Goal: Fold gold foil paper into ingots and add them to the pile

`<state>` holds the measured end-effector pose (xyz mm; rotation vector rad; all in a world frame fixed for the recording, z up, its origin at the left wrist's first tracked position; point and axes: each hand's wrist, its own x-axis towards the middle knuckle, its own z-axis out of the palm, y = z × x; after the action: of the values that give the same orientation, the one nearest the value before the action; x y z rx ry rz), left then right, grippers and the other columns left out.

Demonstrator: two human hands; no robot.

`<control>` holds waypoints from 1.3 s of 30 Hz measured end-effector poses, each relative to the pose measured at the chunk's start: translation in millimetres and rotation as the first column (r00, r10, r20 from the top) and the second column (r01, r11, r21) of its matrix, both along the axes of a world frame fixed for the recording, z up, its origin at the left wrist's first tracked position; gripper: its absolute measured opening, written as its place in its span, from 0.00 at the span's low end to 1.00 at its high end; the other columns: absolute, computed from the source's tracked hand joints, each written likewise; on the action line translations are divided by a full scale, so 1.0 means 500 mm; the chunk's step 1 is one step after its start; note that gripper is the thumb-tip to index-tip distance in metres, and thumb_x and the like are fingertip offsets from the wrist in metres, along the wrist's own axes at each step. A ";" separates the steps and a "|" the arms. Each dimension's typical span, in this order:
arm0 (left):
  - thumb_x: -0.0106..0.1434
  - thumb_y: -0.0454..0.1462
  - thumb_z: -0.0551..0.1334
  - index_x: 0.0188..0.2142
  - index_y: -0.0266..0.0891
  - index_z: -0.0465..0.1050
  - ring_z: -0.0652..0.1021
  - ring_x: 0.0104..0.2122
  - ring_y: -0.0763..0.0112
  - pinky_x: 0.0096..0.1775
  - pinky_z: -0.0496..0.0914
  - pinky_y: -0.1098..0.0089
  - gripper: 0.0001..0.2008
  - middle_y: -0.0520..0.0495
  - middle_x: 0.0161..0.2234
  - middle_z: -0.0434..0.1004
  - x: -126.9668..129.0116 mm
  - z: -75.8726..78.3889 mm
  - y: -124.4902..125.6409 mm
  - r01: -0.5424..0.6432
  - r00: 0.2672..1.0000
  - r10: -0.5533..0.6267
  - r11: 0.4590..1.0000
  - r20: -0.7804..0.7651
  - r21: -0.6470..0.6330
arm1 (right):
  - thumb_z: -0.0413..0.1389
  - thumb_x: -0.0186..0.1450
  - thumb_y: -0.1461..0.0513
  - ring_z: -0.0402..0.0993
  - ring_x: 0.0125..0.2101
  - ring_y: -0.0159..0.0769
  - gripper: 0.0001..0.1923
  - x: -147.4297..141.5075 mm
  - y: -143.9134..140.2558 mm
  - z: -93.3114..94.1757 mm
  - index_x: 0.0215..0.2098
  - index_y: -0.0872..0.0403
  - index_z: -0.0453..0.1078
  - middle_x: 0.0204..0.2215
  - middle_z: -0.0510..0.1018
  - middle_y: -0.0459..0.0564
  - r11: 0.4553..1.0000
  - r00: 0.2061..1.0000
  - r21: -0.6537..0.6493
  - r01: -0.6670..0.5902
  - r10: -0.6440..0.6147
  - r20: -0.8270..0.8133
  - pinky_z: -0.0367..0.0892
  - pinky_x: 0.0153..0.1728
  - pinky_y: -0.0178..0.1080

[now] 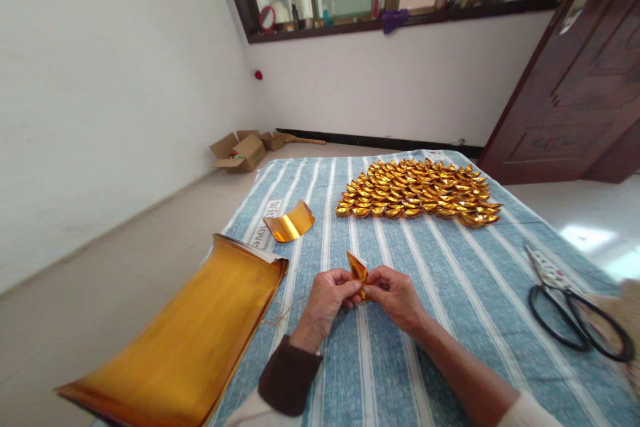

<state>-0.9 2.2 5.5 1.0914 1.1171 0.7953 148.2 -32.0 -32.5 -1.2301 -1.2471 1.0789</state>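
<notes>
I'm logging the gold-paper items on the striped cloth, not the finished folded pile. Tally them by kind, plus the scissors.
Stack of gold sheets: 1
Loose curled gold sheet: 1
Partly folded gold piece, held between left hand and right hand: 1
Scissors: 1
Total: 4

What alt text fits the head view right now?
Both hands, left hand and right hand, pinch a small gold foil piece over a striped cloth. Folded gold pieces lie beyond, foil sheets left, scissors right.
</notes>
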 end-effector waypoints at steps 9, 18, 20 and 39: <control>0.46 0.36 0.69 0.20 0.36 0.71 0.71 0.16 0.76 0.21 0.62 0.76 0.08 0.49 0.16 0.74 0.004 0.005 -0.003 -0.027 1.000 0.028 0.999 -0.012 0.045 | 0.59 0.57 0.61 0.68 0.21 0.30 0.05 -0.001 -0.003 0.009 0.29 0.53 0.68 0.20 0.73 0.40 1.000 0.999 0.011 0.024 -0.024 0.043 0.60 0.24 0.32; 0.50 0.35 0.67 0.27 0.37 0.75 0.75 0.20 0.72 0.24 0.66 0.74 0.05 0.50 0.20 0.78 0.010 0.003 -0.010 -0.019 0.999 0.027 0.981 -0.036 0.192 | 0.59 0.58 0.59 0.69 0.20 0.31 0.11 0.006 0.002 0.008 0.38 0.53 0.69 0.19 0.74 0.40 0.999 0.996 0.023 0.035 -0.037 0.085 0.62 0.25 0.34; 0.50 0.35 0.67 0.28 0.37 0.76 0.76 0.21 0.71 0.25 0.67 0.73 0.05 0.50 0.21 0.78 0.011 0.007 -0.011 -0.017 0.999 0.028 0.978 -0.046 0.210 | 0.59 0.59 0.59 0.72 0.22 0.32 0.08 0.007 0.002 0.003 0.36 0.52 0.70 0.21 0.76 0.42 0.999 0.995 0.046 0.007 -0.011 0.098 0.64 0.27 0.34; 0.65 0.32 0.53 0.33 0.38 0.74 0.78 0.32 0.68 0.35 0.72 0.70 0.11 0.46 0.30 0.78 -0.009 -0.043 0.001 0.343 0.849 0.240 0.426 -0.470 0.837 | 0.59 0.59 0.66 0.75 0.44 0.42 0.18 0.030 0.003 -0.010 0.48 0.51 0.69 0.43 0.78 0.53 0.888 0.889 0.459 -0.039 -0.179 0.422 0.71 0.44 0.44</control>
<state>-5.4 2.9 -16.2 2.4225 1.0559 1.1298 163.2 -30.5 -37.3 -1.1741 -1.6817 0.3957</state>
